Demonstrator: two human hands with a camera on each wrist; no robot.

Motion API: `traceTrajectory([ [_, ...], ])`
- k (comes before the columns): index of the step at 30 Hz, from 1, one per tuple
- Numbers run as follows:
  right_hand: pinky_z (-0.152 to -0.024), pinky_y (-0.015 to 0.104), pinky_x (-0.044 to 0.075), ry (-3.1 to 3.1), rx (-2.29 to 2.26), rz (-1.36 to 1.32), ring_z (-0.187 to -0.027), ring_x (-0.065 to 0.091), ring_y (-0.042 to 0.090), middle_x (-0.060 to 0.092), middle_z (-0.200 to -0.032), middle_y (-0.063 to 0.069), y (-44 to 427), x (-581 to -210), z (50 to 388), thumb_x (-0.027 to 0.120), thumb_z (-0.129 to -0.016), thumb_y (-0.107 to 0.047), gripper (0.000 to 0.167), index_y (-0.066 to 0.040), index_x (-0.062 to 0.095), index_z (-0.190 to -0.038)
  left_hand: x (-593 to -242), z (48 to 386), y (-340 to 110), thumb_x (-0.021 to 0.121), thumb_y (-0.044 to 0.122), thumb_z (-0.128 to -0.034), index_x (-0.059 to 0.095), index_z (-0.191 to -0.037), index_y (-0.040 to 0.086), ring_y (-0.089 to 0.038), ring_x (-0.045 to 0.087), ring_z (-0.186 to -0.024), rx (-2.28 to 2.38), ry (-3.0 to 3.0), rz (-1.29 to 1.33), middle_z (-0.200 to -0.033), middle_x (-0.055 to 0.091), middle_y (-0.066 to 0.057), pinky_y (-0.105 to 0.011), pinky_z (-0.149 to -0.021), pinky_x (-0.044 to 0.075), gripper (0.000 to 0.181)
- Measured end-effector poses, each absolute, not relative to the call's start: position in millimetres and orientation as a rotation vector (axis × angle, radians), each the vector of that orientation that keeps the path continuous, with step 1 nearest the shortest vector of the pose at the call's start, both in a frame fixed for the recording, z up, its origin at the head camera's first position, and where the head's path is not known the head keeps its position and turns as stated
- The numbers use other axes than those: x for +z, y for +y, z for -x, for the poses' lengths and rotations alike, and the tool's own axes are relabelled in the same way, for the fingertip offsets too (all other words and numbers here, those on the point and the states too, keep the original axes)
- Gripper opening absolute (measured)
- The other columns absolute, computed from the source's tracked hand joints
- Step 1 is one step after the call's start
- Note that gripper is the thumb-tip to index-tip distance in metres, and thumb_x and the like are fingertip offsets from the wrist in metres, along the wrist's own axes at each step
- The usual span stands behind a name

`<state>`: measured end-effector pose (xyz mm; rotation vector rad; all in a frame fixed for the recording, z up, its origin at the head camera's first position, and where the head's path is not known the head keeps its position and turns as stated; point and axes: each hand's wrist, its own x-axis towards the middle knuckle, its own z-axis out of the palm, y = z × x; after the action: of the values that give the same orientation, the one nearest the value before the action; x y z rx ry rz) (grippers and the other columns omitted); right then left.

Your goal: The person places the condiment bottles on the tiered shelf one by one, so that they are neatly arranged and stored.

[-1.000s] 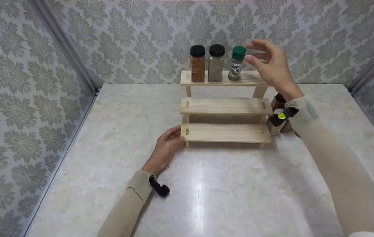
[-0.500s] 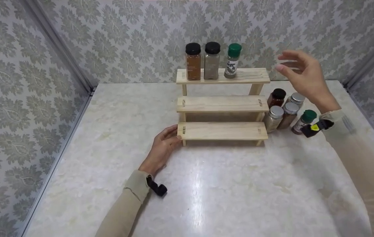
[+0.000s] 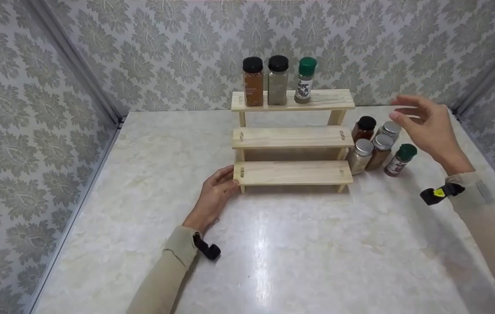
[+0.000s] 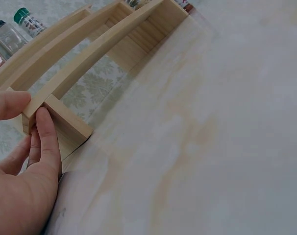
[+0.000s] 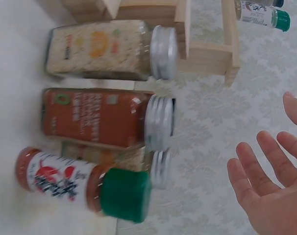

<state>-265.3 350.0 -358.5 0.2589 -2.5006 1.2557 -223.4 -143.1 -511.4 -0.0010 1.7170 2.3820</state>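
A three-step wooden spice rack [image 3: 293,173] stands on the table. My left hand [image 3: 213,196] holds the left end of its lowest step; in the left wrist view the thumb [image 4: 11,105] lies against the wood and the fingers reach underneath. On the top step stand an orange-brown spice jar [image 3: 254,89], a grey-beige spice jar [image 3: 277,88], both black-capped, and a green-capped spice bottle [image 3: 304,87]. My right hand [image 3: 432,128], holding nothing, hovers right of the jars beside the rack. Nearest it are a silver-lidded jar [image 3: 390,130] and another green-capped bottle [image 3: 400,160].
Right of the rack also stand a black-capped red-brown jar [image 3: 364,127], a silver-lidded pale jar [image 3: 361,157] and a silver-lidded reddish jar [image 3: 379,151], close together. A patterned wall [image 3: 177,56] rises behind the marbled table [image 3: 308,253].
My right hand has moved away from the green-capped bottle on the top step, rightward and then down towards the jars beside the rack. The left hand keeps its hold; the view shifts slightly.
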Motion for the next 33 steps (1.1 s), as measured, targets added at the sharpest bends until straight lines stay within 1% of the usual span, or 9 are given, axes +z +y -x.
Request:
traceTrajectory([
  [5,-0.096,0.007,0.049,-2.516,1.266,-0.235,-0.119,0.060,-0.005,0.064,-0.144,0.007,367,-378,258,0.072,-0.104,-0.029,0.048,-0.014,0.062,-0.149,-511,225,-142,0.064,0.002,-0.1011,0.045,-0.157,0.000,-0.030,0.054,-0.142,2.388,1.712,-0.001,-0.156,0.050,-0.020,-0.029,-0.110,0.052,0.059],
  [9,-0.095,0.005,0.048,-2.541,1.262,-0.188,-0.118,0.060,-0.005,0.064,-0.143,0.006,378,-396,252,0.072,-0.104,-0.029,0.049,-0.013,0.061,-0.149,-511,224,-141,0.063,0.000,-0.1006,0.046,-0.157,-0.002,-0.030,0.056,-0.139,2.396,1.715,-0.002,-0.155,0.051,-0.022,-0.030,-0.109,0.053,0.059],
  [15,-0.095,0.004,0.048,-2.565,1.272,-0.123,-0.116,0.060,-0.006,0.064,-0.141,0.001,389,-418,244,0.074,-0.103,-0.029,0.052,-0.011,0.060,-0.150,-512,225,-141,0.063,-0.001,-0.1008,0.046,-0.156,-0.002,-0.028,0.058,-0.135,2.401,1.715,-0.006,-0.153,0.052,-0.022,-0.032,-0.109,0.053,0.058],
  [22,-0.095,0.005,0.048,-2.591,1.263,-0.061,-0.114,0.056,-0.014,0.064,-0.144,0.005,395,-439,237,0.075,-0.102,-0.032,0.057,-0.011,0.058,-0.152,-514,224,-142,0.063,-0.001,-0.1004,0.046,-0.156,-0.001,-0.028,0.058,-0.135,2.397,1.725,-0.008,-0.154,0.052,-0.021,-0.030,-0.107,0.054,0.059],
  [29,-0.092,0.003,0.047,-2.568,1.263,-0.080,-0.111,0.056,-0.014,0.066,-0.137,-0.002,400,-453,238,0.075,-0.102,-0.029,0.059,-0.008,0.056,-0.153,-512,224,-143,0.064,0.002,-0.1011,0.046,-0.157,0.000,-0.028,0.056,-0.139,2.387,1.723,-0.015,-0.154,0.051,-0.020,-0.030,-0.109,0.053,0.058],
  [33,-0.091,0.002,0.048,-2.558,1.268,-0.075,-0.111,0.056,-0.015,0.065,-0.136,-0.003,400,-456,239,0.076,-0.102,-0.028,0.059,-0.006,0.056,-0.153,-511,224,-144,0.064,0.003,-0.1014,0.046,-0.157,0.001,-0.029,0.054,-0.141,2.372,1.730,-0.017,-0.156,0.050,-0.019,-0.031,-0.111,0.052,0.058],
])
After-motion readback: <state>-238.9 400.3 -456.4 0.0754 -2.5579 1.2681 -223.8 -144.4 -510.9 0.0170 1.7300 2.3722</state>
